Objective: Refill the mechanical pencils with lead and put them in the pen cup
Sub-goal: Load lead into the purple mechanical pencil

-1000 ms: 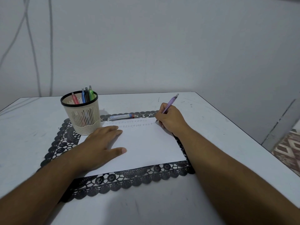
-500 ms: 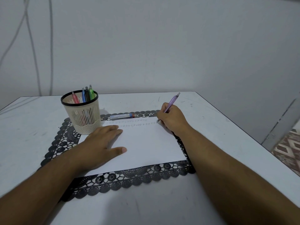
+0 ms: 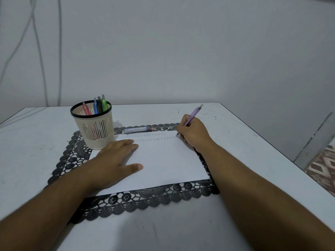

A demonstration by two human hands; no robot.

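Observation:
My right hand [image 3: 194, 134] grips a purple mechanical pencil [image 3: 194, 114], its tip down on the top right corner of a white sheet of paper [image 3: 163, 160]. Faint rows of small marks run along the sheet's top edge. My left hand [image 3: 114, 158] lies flat on the sheet's left part, fingers straight. A beige slotted pen cup [image 3: 95, 128] with a black rim stands at the mat's back left and holds several pencils [image 3: 98, 105]: pink, blue, dark and green. A small lead case [image 3: 137, 129] lies behind the paper.
The paper and cup sit on a black lace mat [image 3: 145, 201] on a white table [image 3: 36, 142]. The table's right edge [image 3: 282, 151] drops to a patterned floor. A grey wall with hanging cables stands behind.
My right hand with the purple pencil has shifted slightly to the right along the top line of marks. My left hand has stayed flat on the paper.

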